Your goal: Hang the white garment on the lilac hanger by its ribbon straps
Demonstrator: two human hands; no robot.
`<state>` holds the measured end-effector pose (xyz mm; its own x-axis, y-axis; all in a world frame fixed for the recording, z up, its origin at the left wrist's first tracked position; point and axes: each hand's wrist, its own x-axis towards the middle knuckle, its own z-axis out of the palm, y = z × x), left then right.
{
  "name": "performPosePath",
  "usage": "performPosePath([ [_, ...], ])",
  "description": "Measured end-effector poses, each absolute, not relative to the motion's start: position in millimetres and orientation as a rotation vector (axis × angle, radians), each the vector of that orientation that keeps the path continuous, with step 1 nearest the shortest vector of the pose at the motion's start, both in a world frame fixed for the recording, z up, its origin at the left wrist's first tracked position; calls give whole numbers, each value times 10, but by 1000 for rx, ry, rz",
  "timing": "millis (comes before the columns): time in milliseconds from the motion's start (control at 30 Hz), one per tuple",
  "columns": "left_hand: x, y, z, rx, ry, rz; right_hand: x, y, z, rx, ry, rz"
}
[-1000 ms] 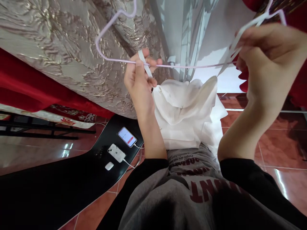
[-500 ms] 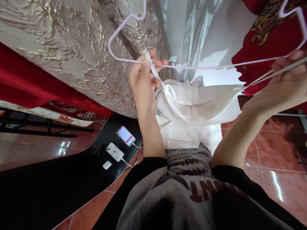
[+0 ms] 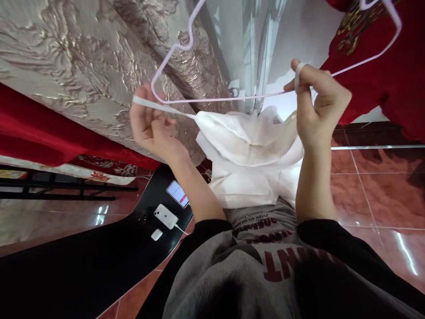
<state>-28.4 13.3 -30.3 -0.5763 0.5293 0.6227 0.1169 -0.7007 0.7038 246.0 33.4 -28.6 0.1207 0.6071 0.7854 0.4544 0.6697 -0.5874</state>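
A pale pink hanger (image 3: pixel 212 100) spans the upper middle, its lower bar nearly level. Below it hangs a white cloth (image 3: pixel 245 146) with thin straps at both ends. My left hand (image 3: pixel 151 122) is at the hanger's left end, fingers curled, with the left white strap (image 3: pixel 162 106) looped round them and pulled taut. My right hand (image 3: pixel 317 99) is closed at the right part of the bar, the other white strap (image 3: pixel 298 75) looped over its fingers. The bar passes behind this hand, so whether the fingers grip it is unclear.
Gold-patterned fabric (image 3: pixel 83 66) hangs at the left and red fabric (image 3: pixel 381 88) at the right. On a black bench (image 3: pixel 83 266) at lower left lie a lit phone (image 3: pixel 177 193), a white phone (image 3: pixel 165 216) and a small white case (image 3: pixel 156 235). Tiled floor (image 3: pixel 381 195) shows at right.
My left hand has moved left, off the bar, drawing its strap outward. My right hand has come inward to the left, its strap now round the fingers. The hanger's right end has shifted left.
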Motion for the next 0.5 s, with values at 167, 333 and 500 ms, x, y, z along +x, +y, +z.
performPosePath([
  [167, -541, 374, -133, 1870, 755, 2284, 2423, 281, -271, -935, -1553, 208],
  [333, -483, 429, 405, 2149, 999, 1757, 2375, 257, -278, -952, -1553, 185],
  [500, -426, 431, 556, 1858, 1212, 1631, 2384, 232, -301, -948, -1522, 143],
])
